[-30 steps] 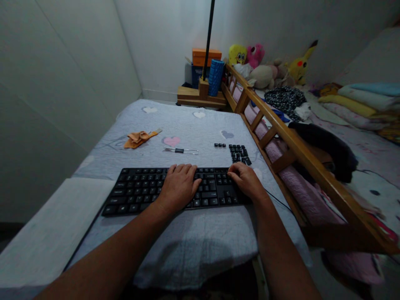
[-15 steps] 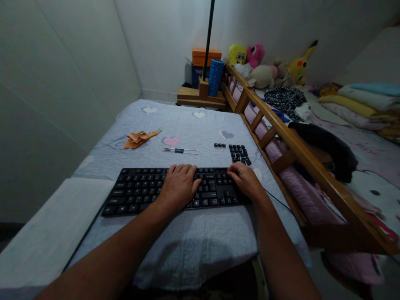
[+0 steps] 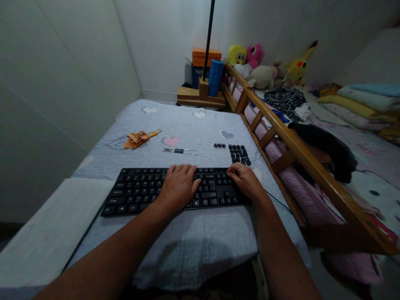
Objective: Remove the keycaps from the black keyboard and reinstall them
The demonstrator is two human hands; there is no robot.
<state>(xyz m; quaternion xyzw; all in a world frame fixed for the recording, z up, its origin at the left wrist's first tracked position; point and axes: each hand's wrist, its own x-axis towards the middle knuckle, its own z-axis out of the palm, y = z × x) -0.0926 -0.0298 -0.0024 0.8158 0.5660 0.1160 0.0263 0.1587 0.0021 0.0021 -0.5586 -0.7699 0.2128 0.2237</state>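
Observation:
A black keyboard (image 3: 137, 185) lies across the cloth-covered surface in front of me. My left hand (image 3: 179, 183) rests flat over its middle keys, fingers stretched out. At the upper right end of the keyboard, my right hand (image 3: 245, 178) has its thumb and curled fingers pinched together; anything between them is hidden. Loose black keycaps (image 3: 238, 151) sit in a cluster just beyond that hand, and a short row of three keycaps (image 3: 219, 145) is left of them. A wire keycap puller (image 3: 179, 151) with a black grip lies behind the keyboard.
An orange cloth (image 3: 136, 139) and a small brush (image 3: 155, 132) lie at the back left. A wooden bed rail (image 3: 281, 125) runs along the right side. A cable (image 3: 281, 201) leads off right of the keyboard. A white sheet-like board (image 3: 56, 225) is at the left.

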